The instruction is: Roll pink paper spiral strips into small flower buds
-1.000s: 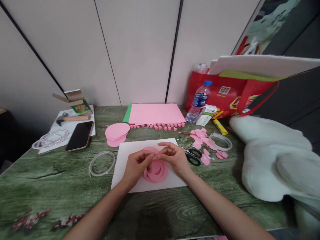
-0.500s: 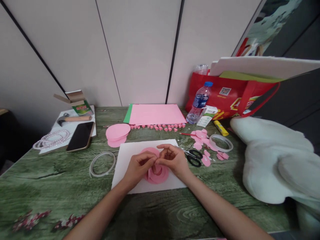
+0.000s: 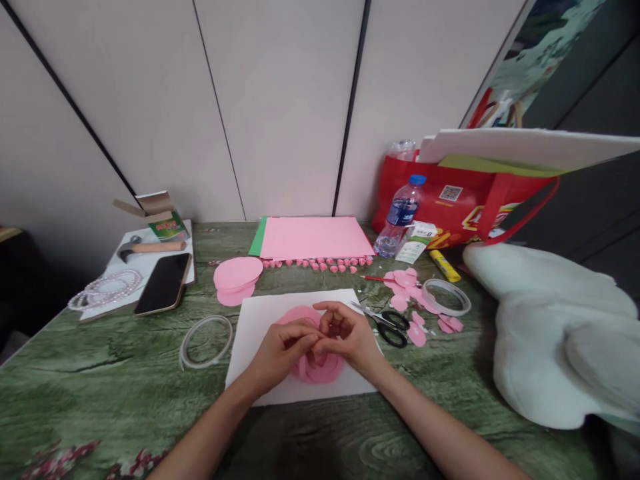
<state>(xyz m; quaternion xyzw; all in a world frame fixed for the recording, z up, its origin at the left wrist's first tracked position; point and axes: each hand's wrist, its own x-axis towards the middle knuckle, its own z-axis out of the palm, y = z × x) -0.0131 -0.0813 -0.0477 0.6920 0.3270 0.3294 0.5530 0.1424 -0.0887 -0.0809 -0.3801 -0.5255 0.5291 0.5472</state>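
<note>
A pink paper spiral lies on a white sheet in the middle of the green table. My left hand and my right hand meet above it, fingers curled and pinched together on the spiral's inner strip. The fingertips hide where the strip is held. Black scissors rest just right of my right hand.
A stack of pink paper circles, pink and green sheets, a row of small pink rolls, tape rings, pink scraps, a glue stick, water bottle, red bag, phone, beads, hammer, white plush.
My two hands have closed in on each other over the pink spiral, and the strip has been gathered tighter between the fingers. The view has tipped slightly upward.
</note>
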